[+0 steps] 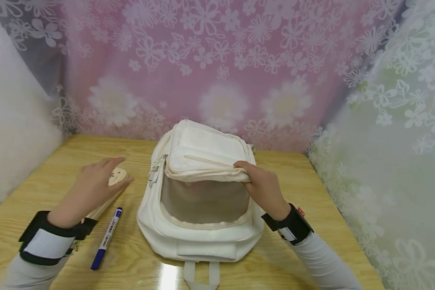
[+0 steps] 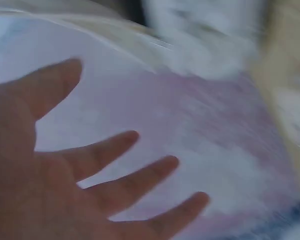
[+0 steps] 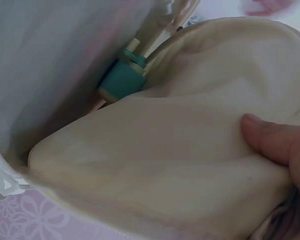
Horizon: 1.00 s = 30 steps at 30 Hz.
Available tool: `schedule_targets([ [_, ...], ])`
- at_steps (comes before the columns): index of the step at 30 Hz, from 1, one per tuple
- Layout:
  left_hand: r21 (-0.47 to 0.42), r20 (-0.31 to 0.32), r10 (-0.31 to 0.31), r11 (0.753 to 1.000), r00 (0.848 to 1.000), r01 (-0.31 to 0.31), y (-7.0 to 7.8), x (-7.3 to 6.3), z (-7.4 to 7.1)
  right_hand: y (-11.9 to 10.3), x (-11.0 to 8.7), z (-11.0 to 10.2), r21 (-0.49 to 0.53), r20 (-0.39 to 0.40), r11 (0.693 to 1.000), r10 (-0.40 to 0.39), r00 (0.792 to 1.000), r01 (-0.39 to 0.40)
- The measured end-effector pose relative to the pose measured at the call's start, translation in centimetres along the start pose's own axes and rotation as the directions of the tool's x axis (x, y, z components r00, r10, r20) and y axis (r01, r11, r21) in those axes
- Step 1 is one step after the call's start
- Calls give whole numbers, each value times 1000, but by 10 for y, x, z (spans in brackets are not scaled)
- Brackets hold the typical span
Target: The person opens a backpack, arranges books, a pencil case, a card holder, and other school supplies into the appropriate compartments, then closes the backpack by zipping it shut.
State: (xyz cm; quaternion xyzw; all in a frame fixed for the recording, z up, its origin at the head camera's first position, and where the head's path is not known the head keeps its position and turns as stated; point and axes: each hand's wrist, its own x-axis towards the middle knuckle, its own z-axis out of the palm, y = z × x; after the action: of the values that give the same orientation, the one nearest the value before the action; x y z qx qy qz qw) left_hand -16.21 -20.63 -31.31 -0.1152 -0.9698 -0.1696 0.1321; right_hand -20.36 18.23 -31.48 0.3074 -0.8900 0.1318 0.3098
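A white backpack lies on the table with its main compartment unzipped and its handle toward me. My right hand grips the edge of the lifted front flap; in the right wrist view the thumb presses on its beige lining. Inside the bag, that view shows a green cylindrical thing with cream parts, its kind unclear. My left hand is left of the backpack, fingers spread and holding nothing. Partly hidden behind it is a long cream item with a small face on its end.
A blue-capped marker lies on the wooden table between my left hand and the backpack. Behind the table hangs a pink flowered curtain, with pale curtains at the sides.
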Motion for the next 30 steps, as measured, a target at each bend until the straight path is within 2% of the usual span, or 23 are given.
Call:
schedule_targets([
  [1, 46, 74, -63, 997, 995, 59, -17, -6, 2, -1, 0, 0, -3, -3, 1000, 3, 1000, -3],
  [2, 86, 141, -118, 991, 983, 107, -34, -13, 6, -1, 0, 0, -4, -6, 1000, 7, 1000, -7],
  [4, 128, 257, -199, 977, 946, 171, -63, -24, 16, -2, -1, 0, -9, -6, 1000, 19, 1000, -19],
  [7, 104, 366, -227, 974, 902, 203, -93, -36, 33, -2, 0, 0, -7, 2, 999, 40, 999, -40],
  [9, 77, 396, -224, 975, 890, 210, -105, -43, 43, -2, 1, 0, -2, 9, 999, 43, 999, -43],
  [10, 66, 398, -223, 974, 890, 215, -109, -45, 47, -2, 1, 0, -1, 12, 999, 43, 999, -43],
  [13, 60, 367, -241, 970, 899, 235, -114, -50, 56, -2, 1, 1, 11, 14, 999, 37, 999, -37],
  [16, 43, 333, -252, 967, 909, 252, -110, -52, 56, -2, 2, 2, 21, 13, 999, 43, 999, -43],
  [18, 14, 307, -228, 972, 924, 235, -103, -54, 51, -2, 3, 2, 32, 11, 998, 54, 998, -54],
  [20, -25, 277, -176, 982, 945, 190, -92, -56, 43, -2, 3, 3, 39, 8, 997, 72, 997, -72],
  [22, -66, 236, -91, 992, 967, 109, -79, -61, 33, -1, 3, 3, 42, 3, 995, 86, 996, -86],
  [24, -94, 202, -4, 995, 979, 23, -64, -67, 25, 0, 3, 4, 45, -3, 994, 97, 995, -97],
  [27, -155, 205, 109, 985, 973, -78, -40, -73, 14, 0, 5, 5, 42, -11, 994, 102, 995, -102],
  [30, -181, 232, 205, 970, 951, -165, -15, -70, 11, -1, 7, 4, 42, -10, 993, 109, 994, -108],
])
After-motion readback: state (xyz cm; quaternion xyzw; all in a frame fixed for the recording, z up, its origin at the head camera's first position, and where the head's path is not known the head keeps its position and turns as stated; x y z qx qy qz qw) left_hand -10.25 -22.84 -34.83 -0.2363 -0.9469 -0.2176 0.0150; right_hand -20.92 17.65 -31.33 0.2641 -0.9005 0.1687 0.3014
